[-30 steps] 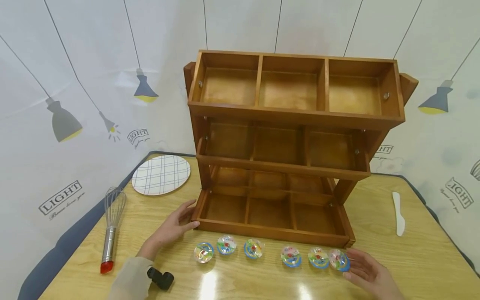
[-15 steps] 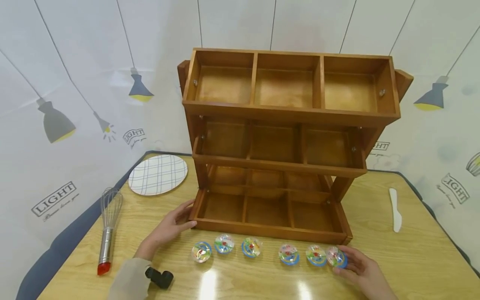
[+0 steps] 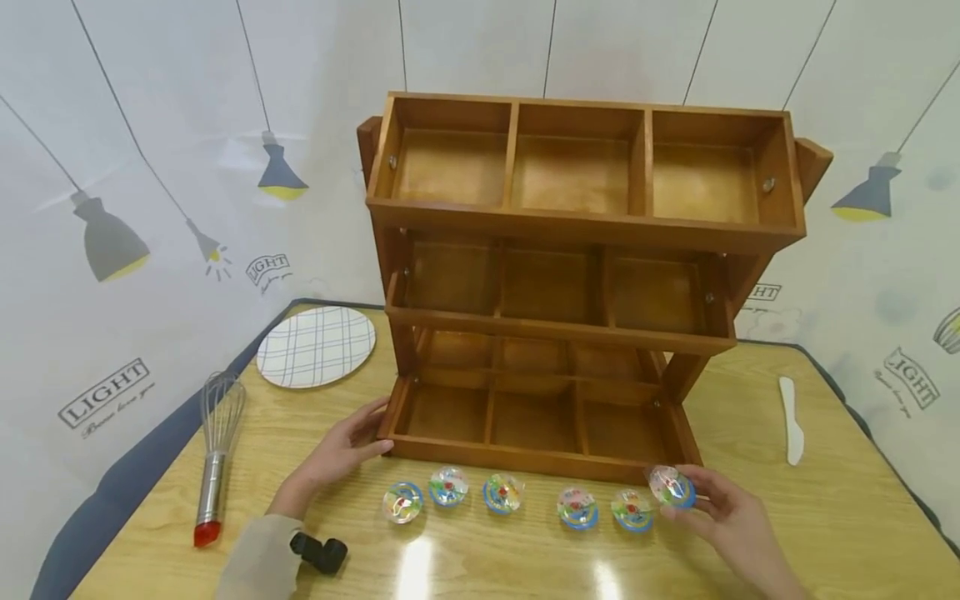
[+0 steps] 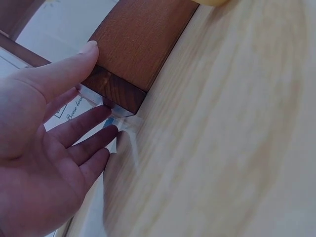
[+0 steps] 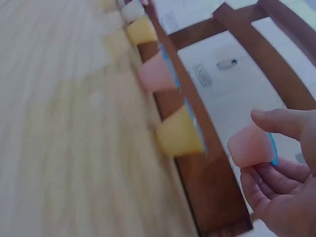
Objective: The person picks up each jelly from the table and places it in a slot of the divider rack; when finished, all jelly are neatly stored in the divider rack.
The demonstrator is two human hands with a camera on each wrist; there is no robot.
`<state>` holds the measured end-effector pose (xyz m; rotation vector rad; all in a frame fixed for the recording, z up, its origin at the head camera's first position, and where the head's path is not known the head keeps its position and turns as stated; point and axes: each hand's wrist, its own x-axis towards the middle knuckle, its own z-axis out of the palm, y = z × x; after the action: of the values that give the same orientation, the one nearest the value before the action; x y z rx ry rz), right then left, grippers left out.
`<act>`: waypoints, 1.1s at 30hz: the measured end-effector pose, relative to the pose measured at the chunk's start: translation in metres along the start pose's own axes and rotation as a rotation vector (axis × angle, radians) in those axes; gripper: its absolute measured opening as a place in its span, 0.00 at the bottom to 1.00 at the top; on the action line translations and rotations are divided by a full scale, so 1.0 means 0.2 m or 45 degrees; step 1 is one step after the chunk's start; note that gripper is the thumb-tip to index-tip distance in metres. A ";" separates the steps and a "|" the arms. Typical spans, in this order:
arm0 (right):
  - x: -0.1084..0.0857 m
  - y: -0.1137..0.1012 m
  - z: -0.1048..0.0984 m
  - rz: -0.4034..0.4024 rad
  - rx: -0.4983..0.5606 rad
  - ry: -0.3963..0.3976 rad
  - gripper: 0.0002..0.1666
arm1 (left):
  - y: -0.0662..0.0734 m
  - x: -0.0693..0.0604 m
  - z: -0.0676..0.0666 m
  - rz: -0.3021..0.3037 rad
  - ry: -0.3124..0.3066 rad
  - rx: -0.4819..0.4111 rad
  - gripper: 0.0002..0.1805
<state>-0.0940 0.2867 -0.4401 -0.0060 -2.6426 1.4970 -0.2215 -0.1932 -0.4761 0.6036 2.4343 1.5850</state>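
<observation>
The left grip (image 3: 341, 454) is unclenched: its thumb rests on the front left corner of the wooden rack (image 3: 540, 461), fingers loosely extended beside it. The rack is presumably rigid and fairly heavy; steady it at an end corner. Along its front rail, five small cups (image 3: 402, 503) stand in a row on the tabletop (image 3: 495, 558), narrow end down where the side profile is readable. Judged by appearance, each is light, with a thin, smooth, yielding wall and a film lid. Take hold across opposite sides just under the rim; hard pressure on the body or lid may dent it or cause slip. At the right, the sixth cup (image 3: 670, 487) is raised off the tabletop near the rack's front right corner; contact with the rack cannot be confirmed. The right grip (image 3: 723, 512) pinches it between thumb and fingers.
</observation>
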 end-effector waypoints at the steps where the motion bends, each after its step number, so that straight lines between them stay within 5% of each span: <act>1: 0.01 -0.02 0.01 -0.033 0.021 -0.008 0.31 | 0.00 0.00 0.00 -0.005 -0.001 -0.009 0.37; 10: 0.23 -0.34 0.25 -0.124 0.176 -0.153 0.31 | 0.03 0.01 0.01 -0.002 -0.012 -0.028 0.37; 16: 0.46 -0.53 0.57 -0.097 0.171 -0.152 0.31 | 0.01 0.00 0.02 0.009 -0.014 -0.039 0.37; 24: 0.63 -0.62 1.03 -0.196 -0.146 -0.169 0.27 | -0.02 -0.02 0.00 -0.016 -0.001 -0.052 0.37; 33: 0.71 -0.64 1.19 -0.010 -0.261 -0.299 0.29 | 0.00 0.01 0.01 -0.008 -0.006 -0.046 0.36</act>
<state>-0.2507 0.0245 -0.4386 0.1740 -2.9654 1.2895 -0.2223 -0.1908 -0.4766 0.5925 2.3966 1.6196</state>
